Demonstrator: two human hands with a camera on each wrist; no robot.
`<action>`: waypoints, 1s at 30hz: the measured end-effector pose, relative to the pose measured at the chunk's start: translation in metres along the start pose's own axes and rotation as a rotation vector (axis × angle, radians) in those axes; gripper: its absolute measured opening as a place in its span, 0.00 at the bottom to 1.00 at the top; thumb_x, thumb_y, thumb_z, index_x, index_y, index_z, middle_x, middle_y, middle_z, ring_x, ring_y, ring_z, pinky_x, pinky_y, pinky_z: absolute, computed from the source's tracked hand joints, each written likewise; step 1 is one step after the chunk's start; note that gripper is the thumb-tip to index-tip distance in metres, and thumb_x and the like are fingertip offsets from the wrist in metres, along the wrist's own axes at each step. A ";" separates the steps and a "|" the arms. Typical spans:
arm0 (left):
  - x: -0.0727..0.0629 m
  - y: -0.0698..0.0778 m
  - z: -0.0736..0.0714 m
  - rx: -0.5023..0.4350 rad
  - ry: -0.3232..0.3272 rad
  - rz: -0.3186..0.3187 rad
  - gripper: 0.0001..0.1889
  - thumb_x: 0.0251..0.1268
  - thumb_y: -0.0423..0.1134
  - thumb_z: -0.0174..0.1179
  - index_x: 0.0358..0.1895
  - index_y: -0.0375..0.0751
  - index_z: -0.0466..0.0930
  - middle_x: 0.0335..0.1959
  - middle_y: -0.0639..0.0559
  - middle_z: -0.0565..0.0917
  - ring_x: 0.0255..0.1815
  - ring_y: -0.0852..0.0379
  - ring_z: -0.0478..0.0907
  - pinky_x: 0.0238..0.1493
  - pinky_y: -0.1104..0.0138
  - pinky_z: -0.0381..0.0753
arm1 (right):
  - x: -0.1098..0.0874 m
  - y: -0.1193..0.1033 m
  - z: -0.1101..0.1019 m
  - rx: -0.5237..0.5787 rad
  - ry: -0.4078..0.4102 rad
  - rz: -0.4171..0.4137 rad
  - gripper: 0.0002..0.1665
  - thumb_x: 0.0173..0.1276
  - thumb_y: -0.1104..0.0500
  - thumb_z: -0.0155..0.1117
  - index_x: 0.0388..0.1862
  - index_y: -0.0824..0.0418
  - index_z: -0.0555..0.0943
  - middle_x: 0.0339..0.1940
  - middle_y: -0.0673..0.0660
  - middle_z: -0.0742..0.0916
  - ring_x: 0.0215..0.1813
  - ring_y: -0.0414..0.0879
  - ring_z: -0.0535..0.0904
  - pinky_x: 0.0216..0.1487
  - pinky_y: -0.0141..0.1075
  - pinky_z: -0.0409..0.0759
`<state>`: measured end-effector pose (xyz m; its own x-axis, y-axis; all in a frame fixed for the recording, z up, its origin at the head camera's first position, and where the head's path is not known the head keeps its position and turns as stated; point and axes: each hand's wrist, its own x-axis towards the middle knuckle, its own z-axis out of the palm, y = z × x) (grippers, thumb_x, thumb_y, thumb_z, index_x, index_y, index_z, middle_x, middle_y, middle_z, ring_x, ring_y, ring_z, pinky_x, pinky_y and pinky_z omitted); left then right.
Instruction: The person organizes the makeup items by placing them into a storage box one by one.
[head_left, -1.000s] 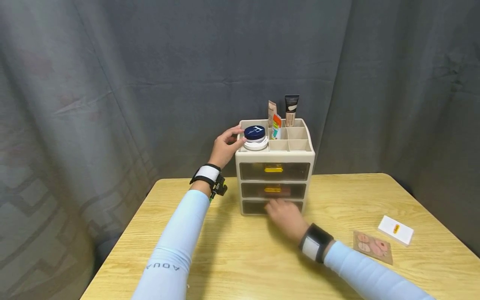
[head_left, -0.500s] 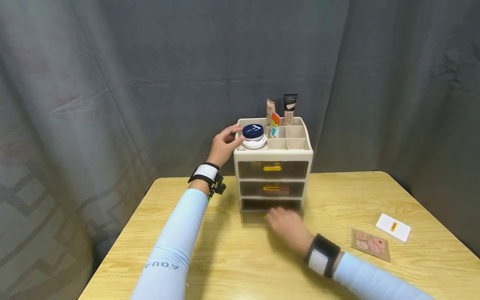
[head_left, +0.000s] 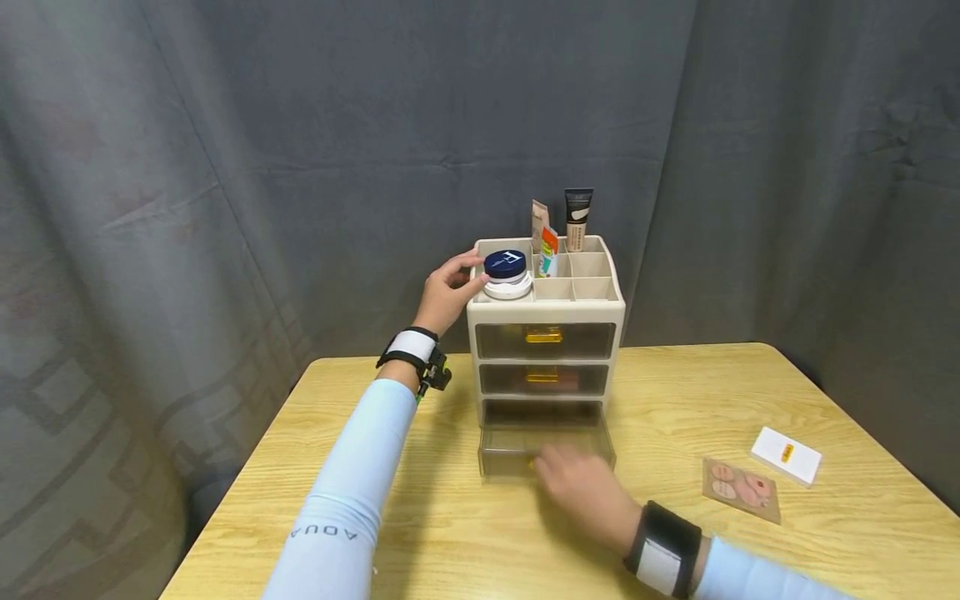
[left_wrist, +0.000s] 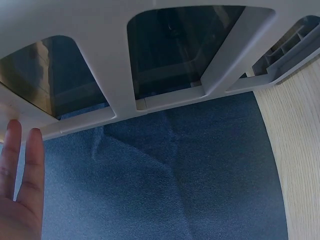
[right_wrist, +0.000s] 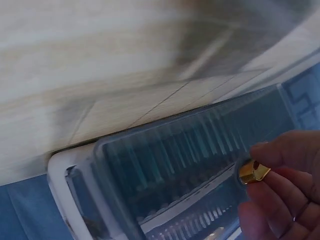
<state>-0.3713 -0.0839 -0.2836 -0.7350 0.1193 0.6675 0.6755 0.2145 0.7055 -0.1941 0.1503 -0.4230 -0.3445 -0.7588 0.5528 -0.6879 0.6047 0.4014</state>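
A cream desktop organizer stands near the back of the table, three smoky see-through drawers below its compartments. Its bottom drawer is pulled well out; no contents can be made out. In the right wrist view my right hand pinches the gold drawer handle between thumb and fingers; in the head view this hand is blurred. My left hand rests against the organizer's upper left edge, its thumb beside a navy-lidded jar. Two straight fingers of it show in the left wrist view.
A round white item lies under the jar. A black-and-beige tube, a beige tube and an orange-and-white tube stand in compartments. On the table's right lie a printed card and a white box. Grey curtain hangs behind.
The bottom drawer has slid from shut to well out toward the person, with my right hand moving along with it. My left hand has stayed at the organizer's edge.
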 end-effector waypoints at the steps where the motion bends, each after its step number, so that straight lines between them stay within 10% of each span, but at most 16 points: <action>1: 0.000 0.000 0.000 0.003 0.000 -0.003 0.17 0.62 0.36 0.67 0.53 0.37 0.82 0.64 0.50 0.75 0.47 0.40 0.76 0.51 0.51 0.73 | -0.001 -0.002 -0.002 0.002 0.000 -0.003 0.19 0.36 0.74 0.70 0.30 0.62 0.78 0.29 0.54 0.80 0.24 0.44 0.74 0.15 0.29 0.69; 30: -0.001 0.002 -0.001 0.026 0.005 -0.001 0.17 0.63 0.35 0.66 0.54 0.36 0.82 0.65 0.49 0.75 0.48 0.41 0.76 0.53 0.51 0.73 | -0.012 -0.010 -0.011 0.069 0.000 0.000 0.21 0.34 0.71 0.70 0.31 0.60 0.77 0.28 0.51 0.80 0.25 0.42 0.75 0.18 0.28 0.70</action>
<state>-0.3691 -0.0841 -0.2830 -0.7355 0.1143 0.6678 0.6728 0.2393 0.7001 -0.1762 0.1560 -0.4249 -0.3444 -0.7586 0.5531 -0.7304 0.5866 0.3497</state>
